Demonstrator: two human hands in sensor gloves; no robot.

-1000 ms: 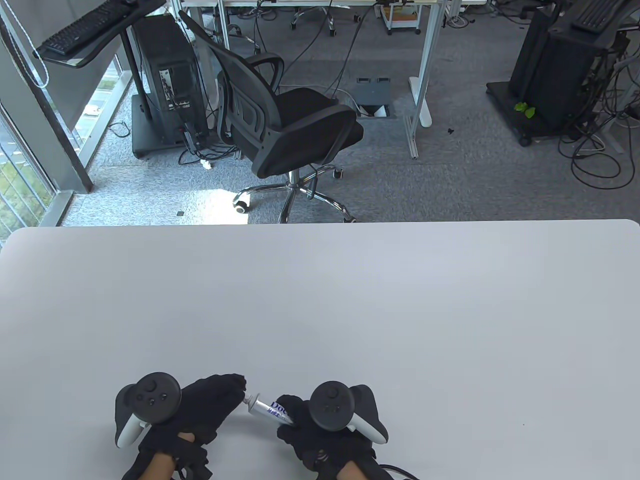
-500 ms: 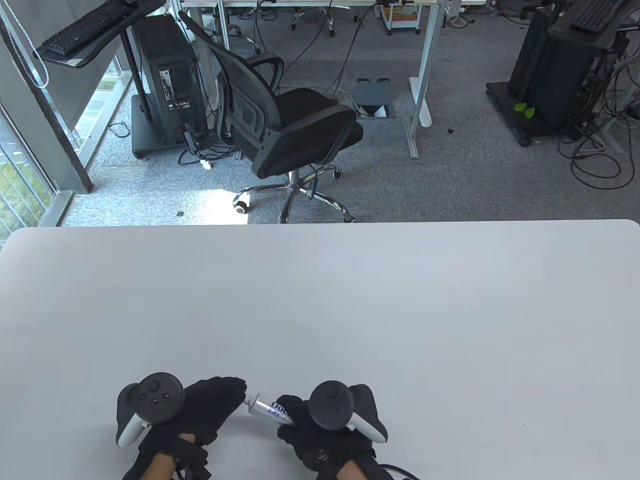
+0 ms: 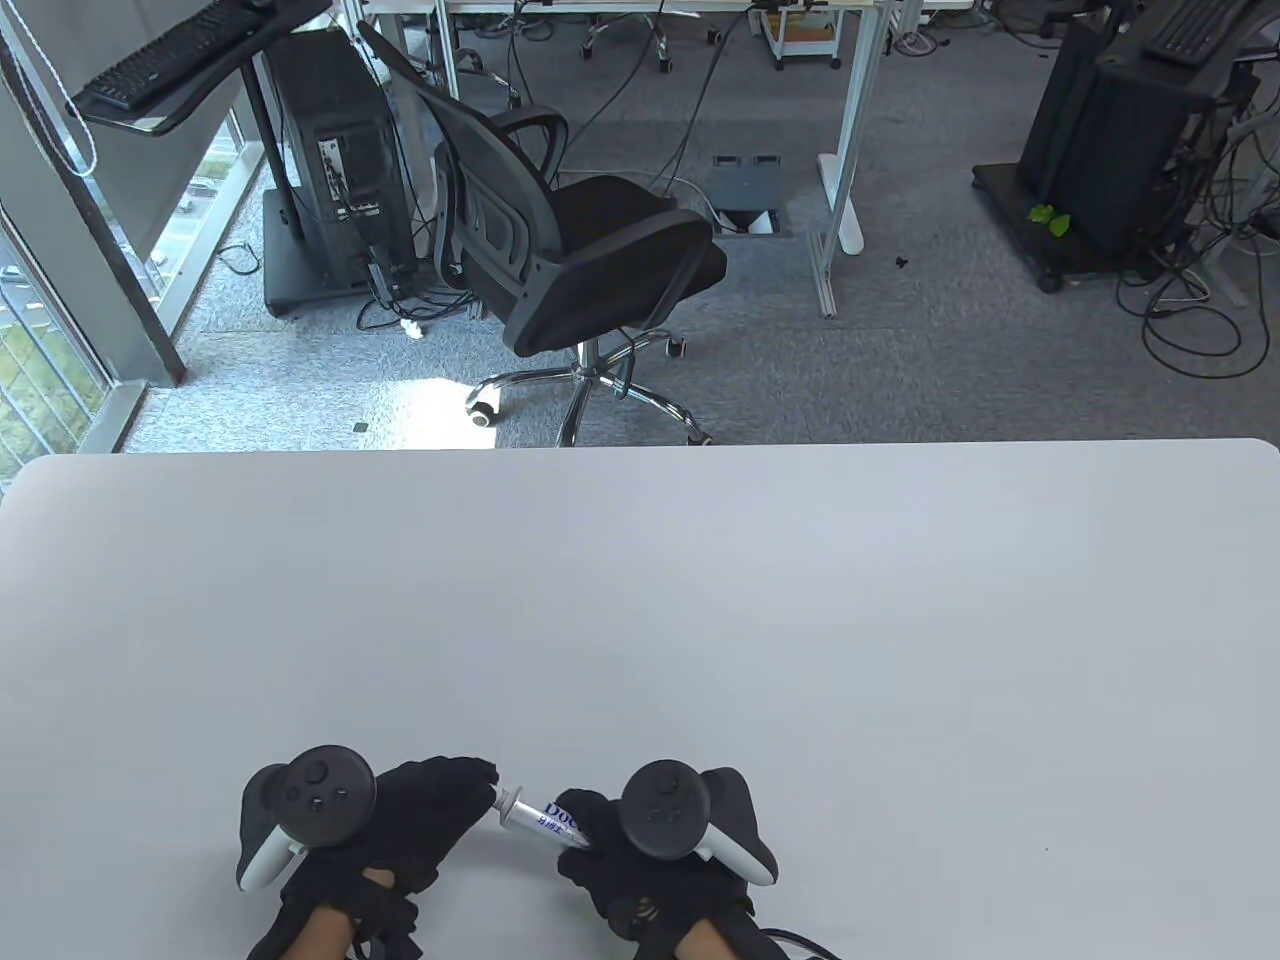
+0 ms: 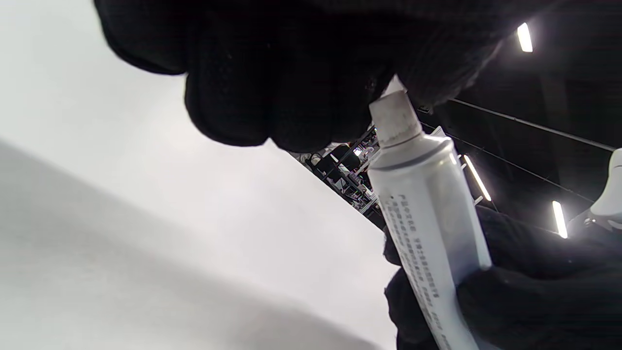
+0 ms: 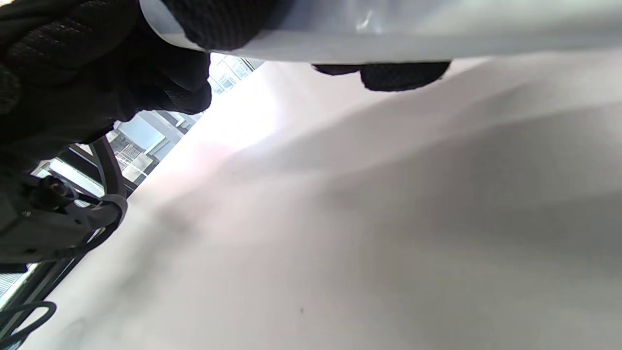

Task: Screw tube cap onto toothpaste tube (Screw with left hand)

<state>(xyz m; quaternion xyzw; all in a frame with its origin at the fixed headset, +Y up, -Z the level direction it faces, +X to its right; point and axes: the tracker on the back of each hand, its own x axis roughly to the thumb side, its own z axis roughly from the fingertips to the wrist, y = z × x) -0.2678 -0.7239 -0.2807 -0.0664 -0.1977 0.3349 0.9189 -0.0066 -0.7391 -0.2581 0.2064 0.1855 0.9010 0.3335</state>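
A white toothpaste tube (image 3: 540,822) with blue lettering lies nearly level above the table near its front edge, neck pointing left. My right hand (image 3: 610,850) grips the tube's body; it shows across the top of the right wrist view (image 5: 369,29). My left hand (image 3: 440,800) has its fingertips (image 3: 484,772) at the tube's neck. In the left wrist view the tube (image 4: 427,218) rises to a white cap (image 4: 394,116) pinched by my left fingers (image 4: 291,87). How far the cap sits on the neck is hidden.
The white table (image 3: 700,620) spreads wide ahead and to the right. A black office chair (image 3: 570,250) stands on the floor beyond the far edge. A tracker sits on each hand's back.
My left hand has shifted slightly right and turned a little at the tube's neck. The right hand and tube have barely moved.
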